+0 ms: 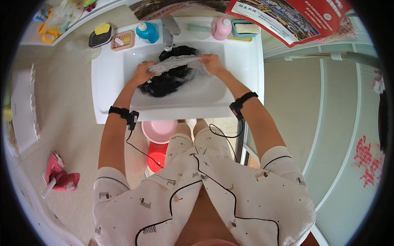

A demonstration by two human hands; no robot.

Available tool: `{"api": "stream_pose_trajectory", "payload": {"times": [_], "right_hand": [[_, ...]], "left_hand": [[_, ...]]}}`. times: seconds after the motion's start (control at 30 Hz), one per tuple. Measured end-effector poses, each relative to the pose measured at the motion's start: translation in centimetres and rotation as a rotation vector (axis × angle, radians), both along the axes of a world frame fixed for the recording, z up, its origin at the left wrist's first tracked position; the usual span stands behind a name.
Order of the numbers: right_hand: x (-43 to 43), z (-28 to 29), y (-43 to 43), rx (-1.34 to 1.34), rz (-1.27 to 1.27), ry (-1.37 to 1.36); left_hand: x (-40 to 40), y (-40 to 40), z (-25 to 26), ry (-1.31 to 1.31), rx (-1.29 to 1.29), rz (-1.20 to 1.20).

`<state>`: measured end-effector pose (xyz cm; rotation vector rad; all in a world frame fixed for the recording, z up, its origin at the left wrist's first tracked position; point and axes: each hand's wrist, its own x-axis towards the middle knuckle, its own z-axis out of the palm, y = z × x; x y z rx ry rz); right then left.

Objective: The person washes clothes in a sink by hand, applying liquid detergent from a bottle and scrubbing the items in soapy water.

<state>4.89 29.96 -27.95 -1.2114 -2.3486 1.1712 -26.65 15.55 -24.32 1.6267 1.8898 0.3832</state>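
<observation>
A wet, whitish piece of thin fabric [175,62] is stretched between my two hands over the sink basin [212,95]. My left hand [143,73] grips its left end, and the right end is pinched in the fingers of my right hand [212,64]. Beneath it lies a dark, soaked bundle of cloth [164,84] in cloudy, sudsy water. Part of that bundle reaches back under the metal faucet [168,38]. The pale fabric hides the middle of the dark cloth.
Along the sink's back rim stand a blue bottle [147,32], a pink bottle [221,29] and soap dishes [122,40] [246,29]. A red printed bag [286,21] hangs at upper right. Below the sink are a pink basin [158,130] and a red bucket [157,156].
</observation>
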Motion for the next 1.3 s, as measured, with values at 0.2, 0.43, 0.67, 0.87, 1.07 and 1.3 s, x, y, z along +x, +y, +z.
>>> {"api": "stream_pose_trajectory", "payload": {"times": [0.2,0.43,0.67,0.87,1.07,1.3], "right_hand": [[-0.3,10.3,-2.9,-0.038,-0.071,0.339],[0.4,17.3,-3.1,-0.024,-0.116,0.518],[-0.4,14.3,-4.4,-0.151,-0.172,0.340],[-2.9,0.8,-6.6,0.113,0.020,-0.394],[-8.3,-0.8,-10.4,0.052,-0.167,-0.575],[-10.9,-5.3,-6.6,-0.173,-0.017,-0.747]], "left_hand": [[-1.9,-3.0,3.8,-0.430,0.082,0.114],[-1.7,-2.8,14.7,-0.624,0.083,0.255],[-3.9,-3.5,11.6,-0.082,0.087,0.099],[3.6,-2.4,1.8,0.221,-0.090,0.039],[7.8,-0.5,-4.0,0.550,-0.166,0.118],[4.6,4.2,-8.0,0.655,-0.446,-0.064]]}}
